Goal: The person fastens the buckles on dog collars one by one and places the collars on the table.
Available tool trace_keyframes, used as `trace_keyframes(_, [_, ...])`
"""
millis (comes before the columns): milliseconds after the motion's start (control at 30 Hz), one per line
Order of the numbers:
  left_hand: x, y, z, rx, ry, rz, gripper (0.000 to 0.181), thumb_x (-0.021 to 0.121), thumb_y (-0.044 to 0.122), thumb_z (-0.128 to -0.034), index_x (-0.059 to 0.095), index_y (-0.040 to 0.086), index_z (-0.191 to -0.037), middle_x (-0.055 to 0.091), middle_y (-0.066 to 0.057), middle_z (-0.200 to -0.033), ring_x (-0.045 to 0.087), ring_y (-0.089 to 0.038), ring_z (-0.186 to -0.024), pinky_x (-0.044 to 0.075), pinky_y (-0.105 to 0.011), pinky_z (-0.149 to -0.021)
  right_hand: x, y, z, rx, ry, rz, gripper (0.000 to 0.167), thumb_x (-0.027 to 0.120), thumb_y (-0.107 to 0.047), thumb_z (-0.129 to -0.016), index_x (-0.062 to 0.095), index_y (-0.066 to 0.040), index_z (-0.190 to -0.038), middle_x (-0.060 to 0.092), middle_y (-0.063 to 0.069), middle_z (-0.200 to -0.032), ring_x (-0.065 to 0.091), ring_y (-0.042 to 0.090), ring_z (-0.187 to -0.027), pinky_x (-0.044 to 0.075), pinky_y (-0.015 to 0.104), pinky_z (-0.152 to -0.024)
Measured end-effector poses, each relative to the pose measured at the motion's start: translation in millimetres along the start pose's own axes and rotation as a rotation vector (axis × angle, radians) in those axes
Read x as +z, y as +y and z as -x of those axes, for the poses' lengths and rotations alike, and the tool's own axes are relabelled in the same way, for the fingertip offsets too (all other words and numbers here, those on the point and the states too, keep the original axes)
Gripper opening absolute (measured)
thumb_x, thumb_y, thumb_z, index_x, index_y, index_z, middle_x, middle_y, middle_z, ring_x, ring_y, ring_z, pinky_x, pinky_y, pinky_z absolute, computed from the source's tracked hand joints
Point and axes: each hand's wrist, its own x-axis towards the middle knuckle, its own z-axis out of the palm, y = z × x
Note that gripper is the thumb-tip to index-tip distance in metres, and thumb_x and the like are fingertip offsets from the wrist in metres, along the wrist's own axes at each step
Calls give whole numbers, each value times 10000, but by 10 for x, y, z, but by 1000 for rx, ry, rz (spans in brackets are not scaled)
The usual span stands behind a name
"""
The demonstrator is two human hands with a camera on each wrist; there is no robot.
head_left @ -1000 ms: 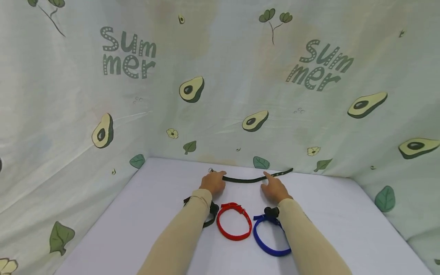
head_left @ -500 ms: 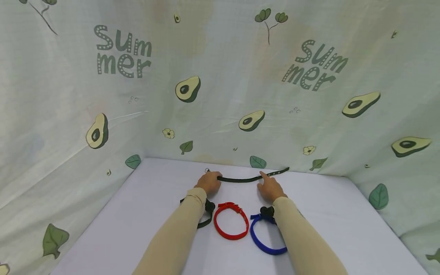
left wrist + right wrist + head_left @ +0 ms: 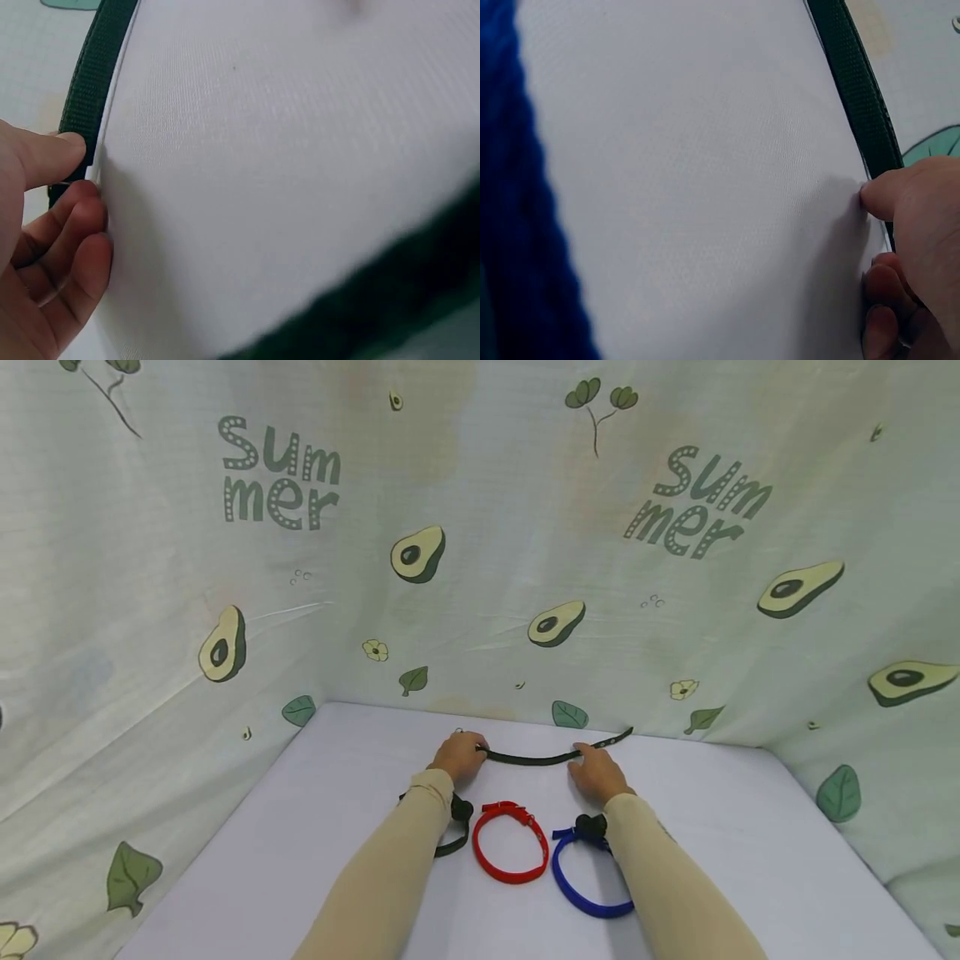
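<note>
A dark green collar lies stretched out in a shallow curve near the table's back edge, its row of holes to the right. My left hand pinches it near its left end; in the left wrist view the thumb lies over the strap with the fingers curled below. Further right, my right hand grips the strap short of the holes. The right wrist view shows that thumb against the strap. The left hand hides most of the buckle end.
Nearer me lie a red looped collar, a blue looped collar and a dark looped collar, the last two partly under my forearms. A printed cloth hangs behind the white table.
My right index finger was stretched out along the strap; it is now bent at it. The strap's middle has come slightly towards me. The left hand keeps hold close to the same spot.
</note>
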Motion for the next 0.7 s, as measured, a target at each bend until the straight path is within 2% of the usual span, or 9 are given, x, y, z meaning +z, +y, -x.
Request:
trace_keyframes(100, [9,-1,7,-1,0,24,140,670,175,-964,758,166,-1073,708,-19,-1071,624,-244,-1046,508,-437,-894,9,26,22,-6,16,-25,408,557,-187,-1005,550,13,-1360,557,287,-1348,490,487,-1268,382,601,-1046])
trace_keyframes(300, [-10,11,22,18,-3,67,153,657,157,-964,759,152,-1078,701,-31,-1105,618,-233,-1045,506,-430,-900,7,105,53,-1,44,-115,281,570,-148,-982,615,30,-1193,633,237,-1205,564,428,-1166,431,564,-996])
trace_keyframes(500, [-72,55,25,74,32,149,159,646,116,-972,750,95,-1091,696,-70,-1152,610,-246,-1107,486,-427,-963,-90,169,52,-48,66,-98,240,592,-153,-975,638,22,-1134,661,198,-1132,601,366,-1076,459,530,-951])
trace_keyframes(600, [-79,53,35,93,60,190,179,649,136,-968,750,94,-1110,698,-67,-1141,615,-237,-1076,500,-409,-929,-160,146,91,-54,65,-84,231,614,-155,-967,649,16,-1119,670,181,-1097,603,334,-1009,475,517,-901])
trace_keyframes(700, [-77,29,72,85,100,245,222,651,177,-964,745,97,-1149,699,-54,-1123,616,-208,-1014,517,-373,-851,-215,78,151,-52,63,-122,247,627,-165,-961,664,18,-1123,678,158,-1067,607,286,-939,499,467,-842])
